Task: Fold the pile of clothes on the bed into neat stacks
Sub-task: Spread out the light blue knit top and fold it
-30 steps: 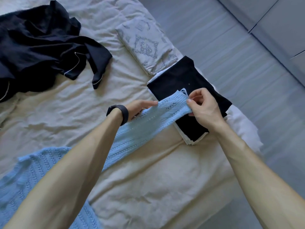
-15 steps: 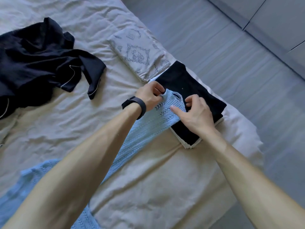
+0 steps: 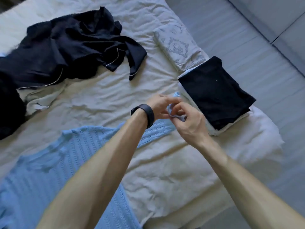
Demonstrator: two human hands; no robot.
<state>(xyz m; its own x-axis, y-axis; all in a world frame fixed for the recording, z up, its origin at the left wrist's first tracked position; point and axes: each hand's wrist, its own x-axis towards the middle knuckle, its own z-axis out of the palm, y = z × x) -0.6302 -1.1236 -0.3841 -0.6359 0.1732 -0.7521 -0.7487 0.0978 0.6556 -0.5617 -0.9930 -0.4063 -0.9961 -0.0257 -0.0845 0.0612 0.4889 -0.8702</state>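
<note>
A light blue knit sweater (image 3: 54,162) lies spread on the cream bed sheet (image 3: 102,96), its sleeve stretched toward the right. My left hand (image 3: 160,106), with a dark wristband, and my right hand (image 3: 188,123) both pinch the bunched cuff of that sleeve just left of a folded stack (image 3: 214,95) topped by a black garment over white ones. A rumpled pile of dark navy clothes (image 3: 69,45) with pale piping lies at the upper left.
A folded patterned white piece (image 3: 178,45) sits beyond the stack near the bed's right edge. Grey floor (image 3: 247,47) runs along the right side, with a pale cabinet front (image 3: 290,22) at the far right.
Both hands have drawn the sleeve end back off the black stack toward me, and the cuff is now crumpled between the fingers. The view has shifted left, showing more of the dark pile.
</note>
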